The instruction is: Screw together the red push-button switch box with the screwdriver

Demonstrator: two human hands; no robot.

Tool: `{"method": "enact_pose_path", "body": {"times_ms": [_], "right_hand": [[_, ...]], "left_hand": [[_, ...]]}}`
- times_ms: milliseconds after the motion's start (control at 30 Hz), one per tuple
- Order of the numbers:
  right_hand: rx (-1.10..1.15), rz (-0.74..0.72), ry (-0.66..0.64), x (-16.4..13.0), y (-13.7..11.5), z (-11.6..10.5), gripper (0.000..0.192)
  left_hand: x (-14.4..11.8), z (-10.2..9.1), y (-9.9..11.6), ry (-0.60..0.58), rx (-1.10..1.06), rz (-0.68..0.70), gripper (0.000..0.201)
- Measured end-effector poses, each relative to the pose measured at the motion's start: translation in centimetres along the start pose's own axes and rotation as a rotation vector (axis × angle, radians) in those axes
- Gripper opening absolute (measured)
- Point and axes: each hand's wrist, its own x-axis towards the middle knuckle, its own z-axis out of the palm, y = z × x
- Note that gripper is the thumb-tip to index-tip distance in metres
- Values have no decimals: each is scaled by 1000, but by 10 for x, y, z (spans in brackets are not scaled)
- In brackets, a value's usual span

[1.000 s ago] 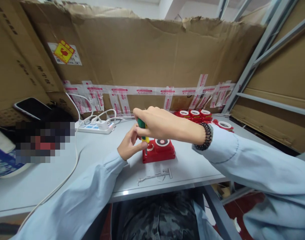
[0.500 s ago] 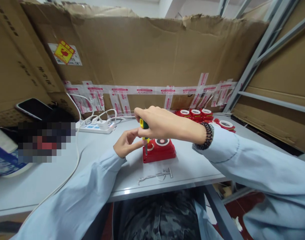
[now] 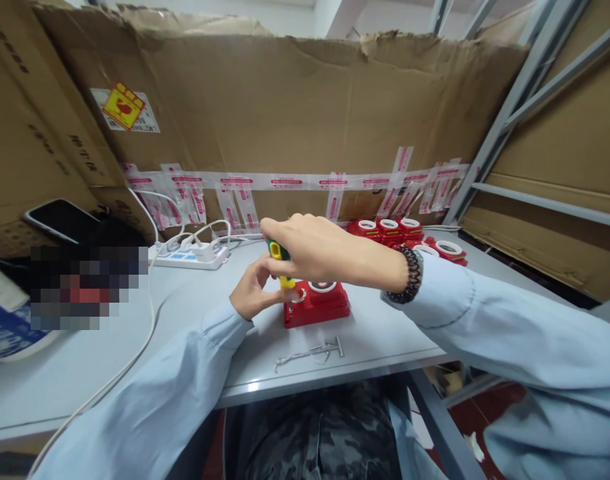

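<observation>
Screwdriver (image 3: 287,283) was gripped by right hand (image 3: 317,247) and pinched low by left hand (image 3: 251,290); red box (image 3: 325,309) could have been scratched, had the screwdriver been tilted.

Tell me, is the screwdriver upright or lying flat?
Roughly upright: the screwdriver has its handle up in the right hand and its shaft pointing down at the red box.
</observation>
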Motion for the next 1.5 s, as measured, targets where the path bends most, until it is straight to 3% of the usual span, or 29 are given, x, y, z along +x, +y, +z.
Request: {"method": "enact_pose_path", "body": {"times_ms": [167,333,500,600,700,767,867,967,1067,1267,1333,1433,1500], "right_hand": [[13,-11,-2,0,-1,-3,28],[34,-25,-22,-1,2,-4,22],[226,-93,-74,-3,6,-7,32],[300,-141,-87,-4,7,-6,37],[276,-129,-32,-2,6,-1,26],[271,-129,-2,0,6,1,20],[313,-134,-20,0,5,1,26],[300,-116,-15,-1,4,1,28],[288,-91,21,-1,5,4,24],[295,-28,28,0,4,8,37],[270,7,56,0,3,8,35],[293,-3,65,-1,2,8,30],[315,-20,48,-1,2,9,33]], "left_hand": [[-2,-1,0,-80,-43,-22,35],[-1,-3,-4,20,-18,48,36],[-2,-7,2,-164,-55,24,25],[-1,-5,1,-86,-28,24,28],[0,-2,-2,5,-40,39,38],[-1,-1,-2,-46,-85,43,35],[-2,-3,2,-130,-109,27,29],[-1,-2,5,-71,-62,30,27],[-1,-1,3,6,-64,41,38],[-2,-8,2,-171,-128,46,20],[-1,-8,1,-109,-98,57,17],[0,-7,1,2,-76,78,37],[0,-7,1,-26,-92,80,37]]}}
